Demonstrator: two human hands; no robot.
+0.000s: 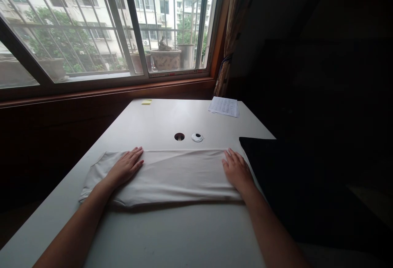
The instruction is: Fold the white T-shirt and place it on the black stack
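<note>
A white garment (181, 178), folded into a long strip, lies crosswise on the white table (184, 235). Its exact kind I cannot make out. Slanting edges show at its left end, and a crease runs diagonally near its far edge. My left hand (126, 166) rests flat on the left part of the cloth, fingers stretched out toward the far edge. On the right end lies my right hand (238, 170), palm down, its fingertips close to the far edge. Neither hand grips the fabric.
Beyond the cloth are a round hole (179, 137) in the tabletop and a small white disc (197, 137) with a dark opening. Sheets of paper (224, 106) and a yellow sticky note (146, 101) lie at the far edge. Dark cloth (276, 178) covers the right side. A barred window (107, 26) stands behind.
</note>
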